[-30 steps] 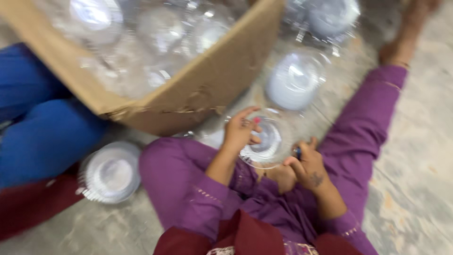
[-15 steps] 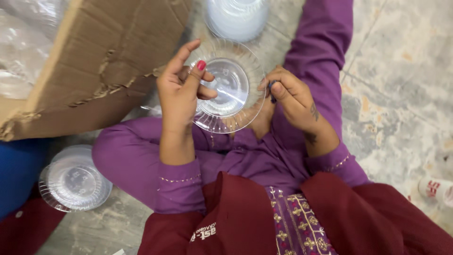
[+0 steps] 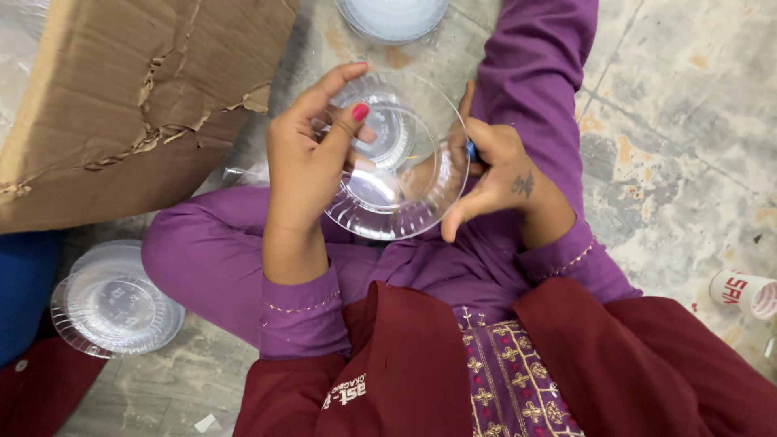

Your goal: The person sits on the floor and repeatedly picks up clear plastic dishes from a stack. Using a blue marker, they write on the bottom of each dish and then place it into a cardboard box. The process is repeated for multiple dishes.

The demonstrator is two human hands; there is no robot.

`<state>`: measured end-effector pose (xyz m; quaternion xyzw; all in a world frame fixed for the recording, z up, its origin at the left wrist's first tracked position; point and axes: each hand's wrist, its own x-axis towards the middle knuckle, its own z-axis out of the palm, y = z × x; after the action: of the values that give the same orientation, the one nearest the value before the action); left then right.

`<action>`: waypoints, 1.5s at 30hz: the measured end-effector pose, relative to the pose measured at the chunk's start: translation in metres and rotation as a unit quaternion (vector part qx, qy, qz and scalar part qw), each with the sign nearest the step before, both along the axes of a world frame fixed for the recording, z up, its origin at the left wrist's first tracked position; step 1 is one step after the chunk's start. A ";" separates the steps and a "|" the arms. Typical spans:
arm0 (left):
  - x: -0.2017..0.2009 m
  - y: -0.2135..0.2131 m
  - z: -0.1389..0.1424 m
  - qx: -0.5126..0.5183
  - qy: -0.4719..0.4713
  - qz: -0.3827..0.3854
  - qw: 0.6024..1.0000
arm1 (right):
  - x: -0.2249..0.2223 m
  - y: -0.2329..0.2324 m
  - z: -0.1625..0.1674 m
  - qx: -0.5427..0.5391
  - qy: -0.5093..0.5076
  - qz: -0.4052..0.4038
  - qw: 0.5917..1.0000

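While I look down through the head camera, my left hand (image 3: 312, 166) grasps a clear plastic bowl (image 3: 396, 158) by its left rim, thumb inside the bowl and fingers curled round its outer wall. My right hand (image 3: 498, 174) clasps the same bowl at its right rim, fingers wrapped behind it and a small blue thing, too hidden to identify, pinched between hand and rim. That bowl hangs above my lap, over crossed legs in purple cloth, tilted so its ribbed wall faces the camera.

At the upper left corner a brown cardboard box (image 3: 137, 105) leans in, its flap torn along a ragged line, with clear plastic wrapping just visible at its far left edge. Low on the left edge of the floor (image 3: 688, 121) rests a stack of clear bowls (image 3: 113, 303), nested and well apart from my hands. Another stack of clear round pieces (image 3: 392, 16) lies at the top edge, just beyond the held bowl. Near the right edge lies a small white cup (image 3: 745, 291) on its side, printed in red. This floor is worn grey stone, stained with rust-coloured patches and crossed by dark joints.
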<state>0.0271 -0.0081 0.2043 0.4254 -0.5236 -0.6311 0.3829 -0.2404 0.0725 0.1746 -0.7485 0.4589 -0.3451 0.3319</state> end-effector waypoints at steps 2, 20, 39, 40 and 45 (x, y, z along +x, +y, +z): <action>0.002 -0.002 -0.002 0.020 0.000 0.016 1.000 | 0.001 -0.002 -0.013 0.039 -0.012 0.011 0.999; 0.002 0.003 -0.030 0.009 0.053 0.125 0.991 | 0.038 0.008 -0.076 -0.122 0.012 -0.130 0.984; -0.031 0.017 -0.038 0.012 0.120 0.185 0.975 | 0.040 0.001 -0.094 -0.232 0.041 -0.202 0.950; -0.034 0.018 -0.038 0.014 0.130 0.180 0.975 | 0.037 0.001 -0.096 -0.250 0.048 -0.193 0.948; -0.044 0.024 -0.043 0.020 0.194 0.188 0.963 | 0.028 0.000 -0.100 -0.305 0.043 -0.130 0.942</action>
<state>-0.0172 0.0163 0.1617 0.3934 -0.3373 -0.6283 0.5803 -0.2126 0.0720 0.0749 -0.7617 0.4391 -0.4760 0.0195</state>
